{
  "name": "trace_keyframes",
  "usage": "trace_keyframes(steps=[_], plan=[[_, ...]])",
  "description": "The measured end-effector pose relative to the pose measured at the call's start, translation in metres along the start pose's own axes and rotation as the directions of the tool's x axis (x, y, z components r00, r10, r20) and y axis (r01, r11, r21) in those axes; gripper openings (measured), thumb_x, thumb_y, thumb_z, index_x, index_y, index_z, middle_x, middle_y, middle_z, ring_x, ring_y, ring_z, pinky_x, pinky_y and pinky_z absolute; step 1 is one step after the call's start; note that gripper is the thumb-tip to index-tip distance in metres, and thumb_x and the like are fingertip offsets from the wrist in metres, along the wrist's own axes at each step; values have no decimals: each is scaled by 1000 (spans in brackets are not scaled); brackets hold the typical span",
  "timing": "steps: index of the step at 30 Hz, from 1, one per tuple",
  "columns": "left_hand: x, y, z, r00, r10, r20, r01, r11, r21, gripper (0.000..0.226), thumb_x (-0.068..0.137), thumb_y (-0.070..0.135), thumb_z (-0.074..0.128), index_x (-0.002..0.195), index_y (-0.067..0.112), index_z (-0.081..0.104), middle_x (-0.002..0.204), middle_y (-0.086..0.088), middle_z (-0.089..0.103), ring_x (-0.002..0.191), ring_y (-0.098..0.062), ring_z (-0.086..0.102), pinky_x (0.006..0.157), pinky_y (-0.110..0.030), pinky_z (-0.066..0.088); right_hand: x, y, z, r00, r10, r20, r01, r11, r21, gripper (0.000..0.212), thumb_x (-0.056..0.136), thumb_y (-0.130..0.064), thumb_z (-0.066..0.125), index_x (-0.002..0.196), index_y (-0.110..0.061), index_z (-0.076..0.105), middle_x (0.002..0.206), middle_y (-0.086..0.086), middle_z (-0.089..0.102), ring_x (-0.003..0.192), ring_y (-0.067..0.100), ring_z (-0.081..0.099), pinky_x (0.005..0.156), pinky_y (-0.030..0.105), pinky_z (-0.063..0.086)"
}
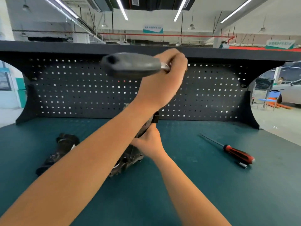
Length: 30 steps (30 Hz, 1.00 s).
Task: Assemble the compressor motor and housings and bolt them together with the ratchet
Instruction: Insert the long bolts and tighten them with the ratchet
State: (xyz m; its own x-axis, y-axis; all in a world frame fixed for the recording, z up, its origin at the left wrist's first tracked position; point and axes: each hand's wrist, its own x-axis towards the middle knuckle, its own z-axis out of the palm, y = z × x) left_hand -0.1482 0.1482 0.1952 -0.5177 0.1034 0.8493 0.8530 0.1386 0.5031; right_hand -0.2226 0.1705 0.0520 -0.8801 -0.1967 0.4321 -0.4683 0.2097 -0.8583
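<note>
My left hand (162, 79) is raised high over the bench, closed around the ratchet (130, 65), whose grey handle points left toward the camera and looks blurred. Below it, my left forearm hides much of the compressor assembly (128, 160), a grey metal housing standing tilted on the green bench mat. My right hand (148, 142) grips the side of that housing near its middle. The upper end of the compressor (155, 117) shows as a dark part just under my left wrist.
A dark housing part (60, 149) lies on the mat at the left. A red-and-black screwdriver (234, 152) and a small silver socket bit (242, 165) lie at the right. A black pegboard (81, 88) with a shelf backs the green bench (195, 185).
</note>
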Motion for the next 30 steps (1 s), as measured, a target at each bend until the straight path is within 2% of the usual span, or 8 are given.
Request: trace_keyframes(steps=[4,10,13,18,21,26,28,30], plan=[[6,2,-24,997,-78,15,79,978,-191,36,95,5,30,64,6,48,38,3,39,32,-6,28,35,-16,21,1,-2,4,1000,-15,1,15,999,-43,73,59,-28,88,111,-18,38,103,-4,61,102,19,59,87,37,51],[21,-10,-57,961,-209,182,269,862,-430,41,94,19,25,62,10,48,37,7,33,31,-5,20,34,-14,18,2,-2,3,999,-49,-4,49,996,-76,76,59,-28,88,115,-18,38,103,-7,60,101,15,58,82,26,47],[30,-13,-60,908,-246,340,394,780,-486,40,85,24,31,54,12,53,35,8,30,28,-3,19,31,-10,18,3,-2,3,998,-57,4,57,995,-78,83,59,-28,88,123,-14,37,110,-4,62,104,15,58,83,27,47],[41,-15,-44,786,-305,538,584,650,-485,38,82,26,34,53,11,54,32,8,31,23,0,22,29,-8,14,2,0,-2,999,-45,13,46,998,-54,89,59,-28,88,129,-16,34,97,-20,56,95,5,54,71,10,40],[46,-14,-25,798,-426,427,578,742,-340,43,95,28,30,62,9,49,36,6,32,27,-5,21,32,-12,18,2,5,-9,1000,-23,19,23,1000,4,80,60,-22,88,123,-18,39,98,-24,54,91,-4,54,66,1,41],[37,-6,-21,928,-341,148,366,910,-196,43,98,32,35,65,10,52,41,3,44,35,-9,32,38,-18,26,4,8,-12,999,-14,31,12,999,53,77,60,-18,88,121,-17,41,100,-22,56,87,-12,51,64,-3,40],[39,2,-34,954,-296,-40,270,913,-307,40,99,32,36,67,12,51,43,6,46,37,-7,34,37,-18,28,4,9,-10,1000,-14,26,13,998,56,76,60,-18,88,118,-18,40,96,-25,55,84,-15,51,63,-3,40],[46,17,-61,929,-287,-233,116,824,-554,38,99,26,34,67,11,48,43,6,45,36,-4,33,37,-17,27,4,9,-9,1000,-18,22,17,998,53,78,59,-18,89,119,-20,39,100,-22,55,91,-8,53,70,1,41]])
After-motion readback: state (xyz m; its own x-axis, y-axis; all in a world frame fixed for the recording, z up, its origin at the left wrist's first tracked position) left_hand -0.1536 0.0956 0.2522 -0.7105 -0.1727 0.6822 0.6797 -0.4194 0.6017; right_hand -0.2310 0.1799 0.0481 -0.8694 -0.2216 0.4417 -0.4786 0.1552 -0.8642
